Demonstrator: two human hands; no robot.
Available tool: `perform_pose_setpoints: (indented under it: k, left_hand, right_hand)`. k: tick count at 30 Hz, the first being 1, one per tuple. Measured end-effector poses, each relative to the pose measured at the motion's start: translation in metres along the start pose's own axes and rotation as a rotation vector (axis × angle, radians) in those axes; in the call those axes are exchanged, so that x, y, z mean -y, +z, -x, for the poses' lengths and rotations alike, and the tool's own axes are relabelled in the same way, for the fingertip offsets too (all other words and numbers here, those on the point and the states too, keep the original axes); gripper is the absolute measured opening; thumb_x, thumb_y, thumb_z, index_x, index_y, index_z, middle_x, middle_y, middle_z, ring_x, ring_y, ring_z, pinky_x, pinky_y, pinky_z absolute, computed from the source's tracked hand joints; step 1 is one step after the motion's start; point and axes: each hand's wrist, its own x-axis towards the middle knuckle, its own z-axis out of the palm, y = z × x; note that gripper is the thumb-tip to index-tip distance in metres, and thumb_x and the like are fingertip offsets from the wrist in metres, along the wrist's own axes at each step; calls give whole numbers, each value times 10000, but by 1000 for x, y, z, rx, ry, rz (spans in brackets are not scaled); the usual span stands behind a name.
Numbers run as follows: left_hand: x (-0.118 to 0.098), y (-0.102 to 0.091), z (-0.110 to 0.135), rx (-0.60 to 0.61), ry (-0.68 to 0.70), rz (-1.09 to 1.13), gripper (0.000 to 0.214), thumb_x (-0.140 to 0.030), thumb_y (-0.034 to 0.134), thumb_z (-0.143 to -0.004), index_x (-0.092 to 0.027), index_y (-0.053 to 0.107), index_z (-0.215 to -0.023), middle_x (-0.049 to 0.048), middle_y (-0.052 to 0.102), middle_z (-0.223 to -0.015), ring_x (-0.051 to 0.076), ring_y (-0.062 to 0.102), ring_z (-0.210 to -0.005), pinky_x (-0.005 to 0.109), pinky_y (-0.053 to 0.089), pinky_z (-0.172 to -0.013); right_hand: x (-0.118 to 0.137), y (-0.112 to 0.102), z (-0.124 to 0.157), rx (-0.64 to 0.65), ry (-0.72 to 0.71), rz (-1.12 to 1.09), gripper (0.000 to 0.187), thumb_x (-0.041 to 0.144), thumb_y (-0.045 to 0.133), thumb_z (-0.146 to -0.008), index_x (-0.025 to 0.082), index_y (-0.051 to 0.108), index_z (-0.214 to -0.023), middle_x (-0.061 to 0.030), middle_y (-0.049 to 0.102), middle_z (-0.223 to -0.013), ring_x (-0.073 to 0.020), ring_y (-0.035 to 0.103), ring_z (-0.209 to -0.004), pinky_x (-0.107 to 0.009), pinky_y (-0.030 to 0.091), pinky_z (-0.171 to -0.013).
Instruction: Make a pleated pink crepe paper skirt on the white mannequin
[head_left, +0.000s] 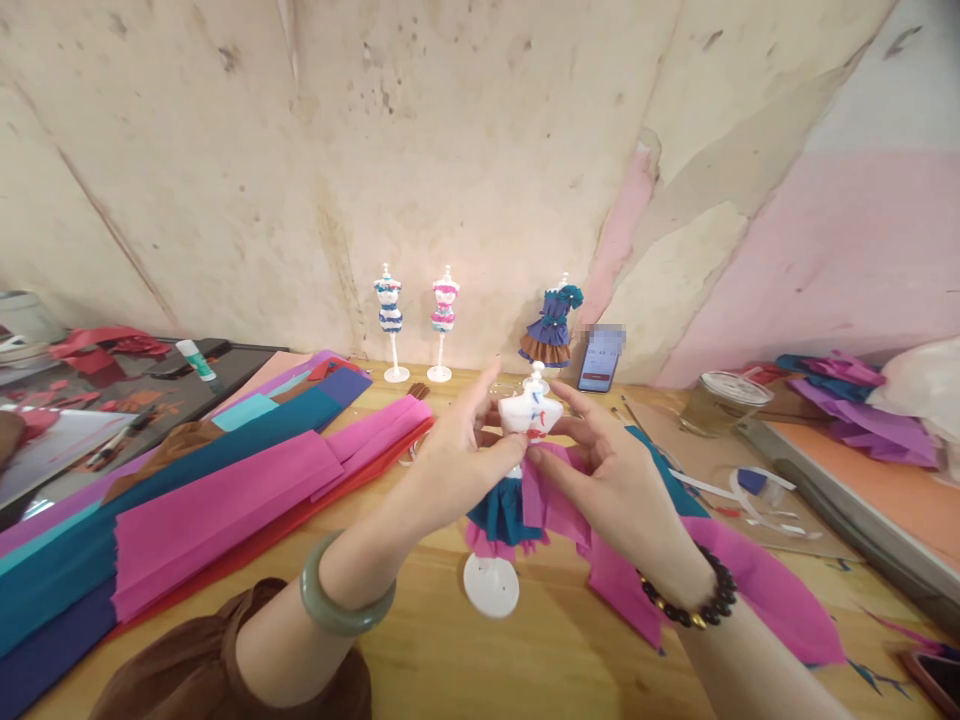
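Observation:
A small white dress-form mannequin (516, 412) is tilted between my hands, with its round base (491, 588) toward me. It wears a teal skirt (499, 512) with a pink ruffle below. My left hand (465, 445) grips the mannequin's torso, its thumb pressed on the waist. With thumb and fingers, my right hand (611, 470) pinches a pink crepe paper strip (555, 500) against the torso. From there the strip hangs over the skirt, and more pink paper (757, 580) spreads under my right wrist. The fingers behind the torso are partly hidden.
Folded crepe paper sheets (232, 500) in several colours lie at left, near a glue stick (195, 358). Two banded mannequins (390, 310) and a dressed one (553, 322) stand by the wall. A phone (600, 362) leans there; a lidded cup (724, 402) stands at right.

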Motion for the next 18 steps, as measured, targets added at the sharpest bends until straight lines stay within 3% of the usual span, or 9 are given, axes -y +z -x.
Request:
perform_pose_setpoints:
  k: [4,11,14,18]
  left_hand:
    - [-1,-2,4,18,41,-21,895,-124,613,-805,-257,145,-1557,102,660,-1237,201,656,-1008,294,499,-806]
    - [15,-8,-8,109,63,56,943,-85,603,-783,-256,95,-1559,125,617,-1310,213,642,-1105,321,509,-887]
    - [23,-10,-15,80,89,41,900,-99,623,-761,-251,191,-1537,127,596,-1329,222,616,-1156,339,512,-913]
    - [25,-13,-20,95,82,-164,540,-146,627,-771,-158,548,-1305,126,682,-1174,234,652,-1072,399,500,-958]
  right_hand:
    - [-2,-1,0,-21,-28,9,682,350,686,-813,184,437,-1426,-83,763,-1015,-193,698,-753,-316,555,-648]
    - [-13,1,-4,-48,-104,12,612,321,669,-842,243,454,-1409,-91,709,-1214,-241,702,-1018,-377,569,-836]
    - [-16,1,-6,-62,-126,9,602,316,673,-837,243,461,-1396,-95,688,-1253,-251,674,-1097,-407,545,-925]
    - [-17,0,-8,-55,-133,6,601,295,665,-841,260,453,-1402,-89,652,-1314,-251,648,-1152,-419,511,-997]
